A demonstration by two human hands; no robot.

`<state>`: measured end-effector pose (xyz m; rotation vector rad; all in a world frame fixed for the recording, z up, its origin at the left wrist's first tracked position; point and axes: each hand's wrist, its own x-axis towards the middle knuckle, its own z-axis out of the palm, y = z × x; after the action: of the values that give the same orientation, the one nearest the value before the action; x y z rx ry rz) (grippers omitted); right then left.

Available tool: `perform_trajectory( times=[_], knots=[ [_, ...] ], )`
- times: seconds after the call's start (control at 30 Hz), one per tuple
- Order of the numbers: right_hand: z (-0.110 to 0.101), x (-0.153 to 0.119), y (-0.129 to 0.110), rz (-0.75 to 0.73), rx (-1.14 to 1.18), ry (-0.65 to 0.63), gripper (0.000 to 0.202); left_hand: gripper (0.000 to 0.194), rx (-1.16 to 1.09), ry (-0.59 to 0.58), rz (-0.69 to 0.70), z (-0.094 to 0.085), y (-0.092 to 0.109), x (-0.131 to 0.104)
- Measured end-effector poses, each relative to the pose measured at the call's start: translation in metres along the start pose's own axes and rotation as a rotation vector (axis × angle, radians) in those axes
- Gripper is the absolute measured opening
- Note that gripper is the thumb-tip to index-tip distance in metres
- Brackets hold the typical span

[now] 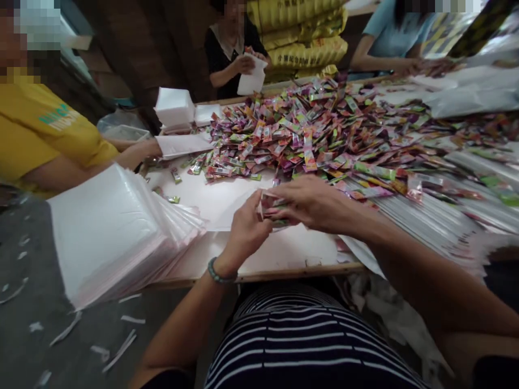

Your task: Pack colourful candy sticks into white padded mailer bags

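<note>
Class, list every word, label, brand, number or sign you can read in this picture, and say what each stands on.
"小猪配合": upper yellow bag; anything after it is unclear.
"小猪配合": lower yellow bag; the characters after it are blurred.
Yellow shirt: green and white lettering, too blurred to read.
Heaped sachets: print too small and blurred to read.

Heaped sachets (284, 132), stacked sacks (306, 54) and 3 co-workers (60, 132) suggest a workshop.
</note>
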<state>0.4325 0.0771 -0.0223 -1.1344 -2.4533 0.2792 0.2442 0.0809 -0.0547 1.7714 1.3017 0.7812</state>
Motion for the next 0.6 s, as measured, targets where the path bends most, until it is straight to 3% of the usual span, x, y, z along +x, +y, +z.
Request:
perform_trajectory(
  times=[0.1,0.17,0.3,0.4,0.5,0.6],
  knots=[
    [-0.050,0.005,-0.018,-0.096,0.055,0.271,0.033,0.084,-0.324,0.063,-0.107,-0.025,0.028,0.000],
    [-0.057,0.010,-0.024,-0.144,0.123,0.332,0.034,0.083,-0.476,0.077,-0.089,-0.031,0.038,-0.002],
    [-0.020,0.021,-0.019,-0.152,0.084,0.129,0.033,0.076,-0.586,-0.010,-0.046,-0.019,0.025,-0.001],
    [0.003,0.018,-0.014,-0.117,0.028,0.045,0.032,0.071,-0.606,0.028,-0.105,-0.012,0.012,0.002],
    [-0.001,0.005,-0.016,-0.114,-0.057,0.217,0.031,0.061,-0.686,0.050,-0.083,-0.012,0.016,0.003],
    [0.000,-0.004,-0.018,-0.022,-0.046,0.427,0.060,0.056,-0.860,0.102,-0.070,-0.010,0.030,0.000]
  ],
)
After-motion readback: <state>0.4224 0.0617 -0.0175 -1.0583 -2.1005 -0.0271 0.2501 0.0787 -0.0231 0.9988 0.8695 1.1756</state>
